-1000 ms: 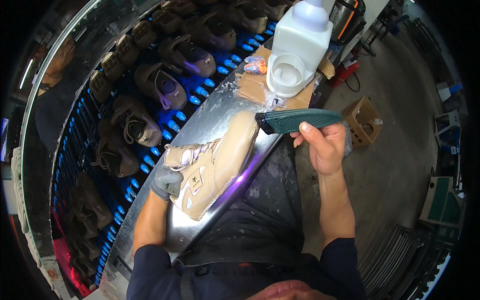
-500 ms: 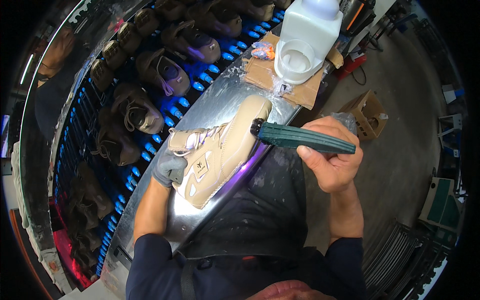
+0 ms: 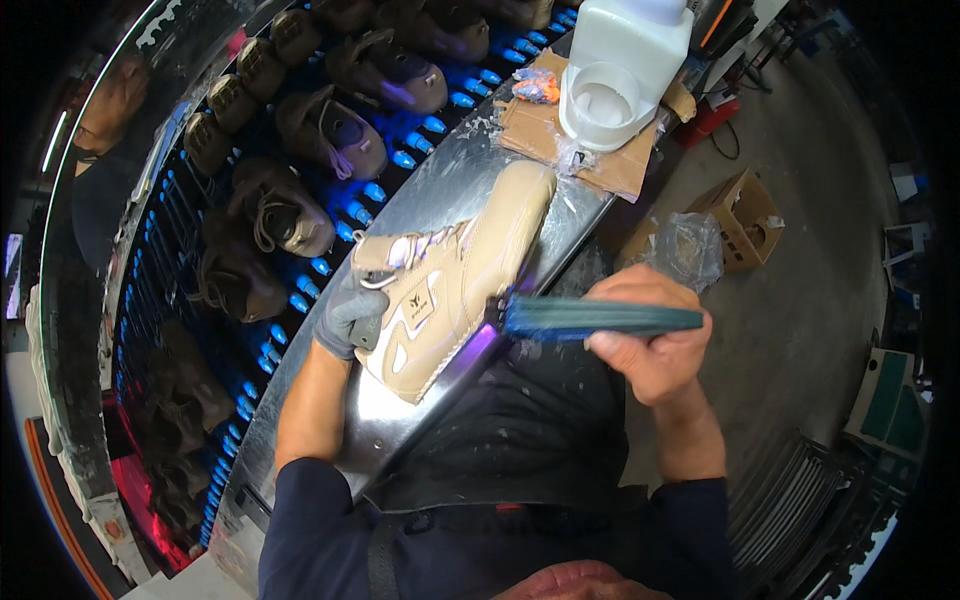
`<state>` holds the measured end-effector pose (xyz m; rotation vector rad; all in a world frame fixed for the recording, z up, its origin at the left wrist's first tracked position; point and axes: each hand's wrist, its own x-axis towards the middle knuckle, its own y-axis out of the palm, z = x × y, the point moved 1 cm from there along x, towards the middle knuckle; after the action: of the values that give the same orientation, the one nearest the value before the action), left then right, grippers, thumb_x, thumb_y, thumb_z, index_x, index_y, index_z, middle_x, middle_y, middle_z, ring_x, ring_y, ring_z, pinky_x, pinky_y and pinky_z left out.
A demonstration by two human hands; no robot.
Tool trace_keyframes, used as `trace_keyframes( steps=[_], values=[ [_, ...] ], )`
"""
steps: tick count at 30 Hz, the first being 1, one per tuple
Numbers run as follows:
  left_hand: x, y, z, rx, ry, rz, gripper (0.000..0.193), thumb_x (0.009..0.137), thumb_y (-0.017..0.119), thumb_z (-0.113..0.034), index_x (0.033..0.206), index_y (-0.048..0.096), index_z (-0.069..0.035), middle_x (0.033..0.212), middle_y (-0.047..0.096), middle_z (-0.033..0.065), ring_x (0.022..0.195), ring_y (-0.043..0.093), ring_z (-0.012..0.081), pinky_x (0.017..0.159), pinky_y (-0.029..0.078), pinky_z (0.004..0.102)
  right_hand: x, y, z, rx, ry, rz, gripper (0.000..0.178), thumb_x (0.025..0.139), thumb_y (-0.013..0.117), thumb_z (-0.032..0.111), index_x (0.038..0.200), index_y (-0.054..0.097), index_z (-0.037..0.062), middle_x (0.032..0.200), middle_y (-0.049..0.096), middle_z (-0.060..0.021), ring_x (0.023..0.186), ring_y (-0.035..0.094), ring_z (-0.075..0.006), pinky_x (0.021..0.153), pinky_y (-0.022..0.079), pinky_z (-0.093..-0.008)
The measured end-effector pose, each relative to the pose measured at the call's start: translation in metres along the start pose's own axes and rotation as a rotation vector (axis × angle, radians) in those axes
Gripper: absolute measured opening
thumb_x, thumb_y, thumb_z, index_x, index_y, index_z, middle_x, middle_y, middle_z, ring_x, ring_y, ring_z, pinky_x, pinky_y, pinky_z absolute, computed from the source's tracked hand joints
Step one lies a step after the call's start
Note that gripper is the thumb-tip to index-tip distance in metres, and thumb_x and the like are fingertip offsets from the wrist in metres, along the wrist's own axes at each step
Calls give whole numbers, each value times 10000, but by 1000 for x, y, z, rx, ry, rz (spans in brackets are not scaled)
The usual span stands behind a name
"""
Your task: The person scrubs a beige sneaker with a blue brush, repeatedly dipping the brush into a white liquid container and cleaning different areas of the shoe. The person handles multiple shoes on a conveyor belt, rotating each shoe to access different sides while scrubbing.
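Beige shoe: on its side over the metal bench, toe pointing away from me and to the right; I can't tell how much of its weight the metal bears
Left hand: grey-gloved, closed on the shoe at its ankle end
Right hand: bare, fingers and thumb gripping the green brush by its handle
Bristles: dark, at the shoe's lower edge; blur hides whether they touch
Shoe's feel: I'd judge it fairly light, firm at the toe, softer and yielding around the collar
Slip: the upper looks smooth and its lower edge perhaps wet, so I'd keep my fingers off that rim
Best hold: the heel and collar, where my glove is, leaving the side and toe exposed
Brush's feel: likely light and stiff, easiest steered from mid-handle
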<state>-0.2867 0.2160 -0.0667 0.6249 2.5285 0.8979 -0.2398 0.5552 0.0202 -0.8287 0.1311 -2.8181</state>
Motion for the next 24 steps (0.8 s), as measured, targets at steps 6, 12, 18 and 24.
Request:
trace_keyframes(
  steps=[6, 12, 18, 24],
  values=[
    [8, -4, 2, 19, 57, 20, 847, 793, 833, -166, 1518, 452, 47, 1419, 620, 255, 1249, 678, 334, 1114, 533, 452, -23, 27, -27, -157, -86, -190, 250, 852, 754, -56, 1100, 720, -72, 972, 734, -197, 827, 713, -212, 724, 579, -314],
    [9, 3, 0, 2, 38, 58, 847, 815, 815, -142, 1541, 421, 48, 1452, 596, 259, 1280, 662, 335, 1123, 525, 447, -4, 10, 3, -232, 54, -256, 198, 839, 756, -56, 1032, 727, -86, 935, 721, -164, 796, 693, -197, 704, 547, -297],
    [13, 10, -3, 27, -11, 73, 864, 811, 810, -146, 1555, 408, 30, 1462, 586, 264, 1282, 661, 345, 1128, 519, 456, 8, 12, 9, -387, -95, -119, 182, 845, 772, -30, 1021, 727, -49, 908, 711, -139, 743, 695, -220, 666, 547, -311],
    [17, 15, -7, 83, -2, 142, 854, 819, 781, -139, 1565, 400, 24, 1469, 586, 253, 1282, 662, 335, 1127, 519, 452, 10, 18, 12, -473, -200, -39, 212, 803, 782, -43, 1004, 719, -30, 893, 701, -137, 705, 698, -270, 622, 555, -340]
  ],
)
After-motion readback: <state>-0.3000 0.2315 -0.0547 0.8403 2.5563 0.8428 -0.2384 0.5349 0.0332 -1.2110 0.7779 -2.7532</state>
